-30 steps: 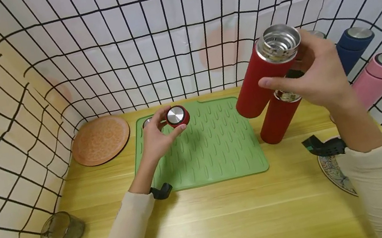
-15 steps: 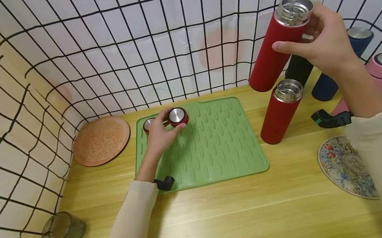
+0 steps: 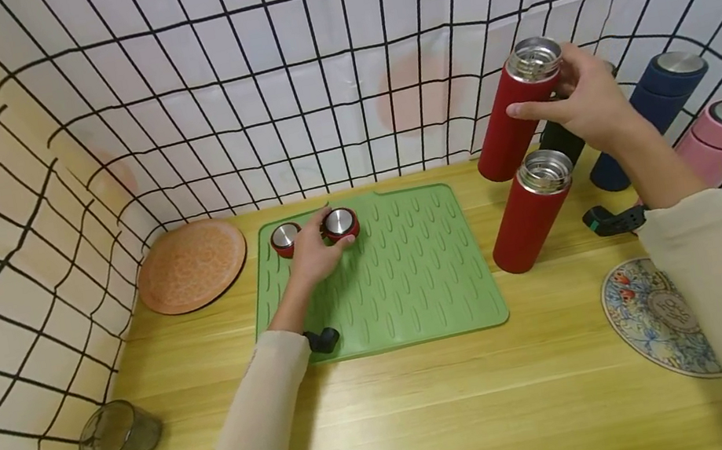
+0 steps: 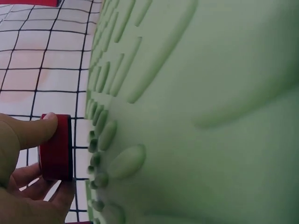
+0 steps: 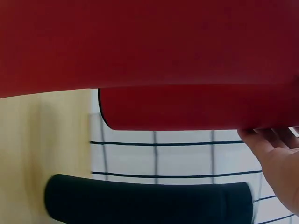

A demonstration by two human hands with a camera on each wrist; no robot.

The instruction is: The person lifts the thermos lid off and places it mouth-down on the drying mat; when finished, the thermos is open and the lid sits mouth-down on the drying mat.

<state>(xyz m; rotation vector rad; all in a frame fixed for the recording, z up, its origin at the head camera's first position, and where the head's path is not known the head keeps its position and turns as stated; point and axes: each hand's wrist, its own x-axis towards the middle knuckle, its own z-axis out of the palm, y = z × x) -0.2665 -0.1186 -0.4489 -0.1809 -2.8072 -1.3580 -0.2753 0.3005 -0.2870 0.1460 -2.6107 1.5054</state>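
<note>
My left hand (image 3: pixel 313 255) pinches a red bottle lid (image 3: pixel 341 223) with a brushed steel top between thumb and fingers. In the left wrist view a thin gap shows between this lid (image 4: pixel 56 148) and the green mat (image 3: pixel 405 273). Beside the hand, a second red lid (image 3: pixel 285 238) sits on the mat. My right hand (image 3: pixel 587 99) grips a lidless red thermos bottle (image 3: pixel 507 122) near its steel neck; its base is close to the table, contact unclear. Just in front stands another lidless red thermos bottle (image 3: pixel 527 221), upright.
Black (image 5: pixel 149 198), navy (image 3: pixel 669 94) and pink (image 3: pixel 719 137) bottles stand at the right by the wire grid. A patterned round mat (image 3: pixel 650 324) lies partly under the right sleeve. At left are an orange-brown round mat (image 3: pixel 192 265) and a glass (image 3: pixel 118 431).
My right hand lifted the red bottle back over the standing one, then lowered it behind. My left hand shifted slightly right with its lid, lower towards the mat.
</note>
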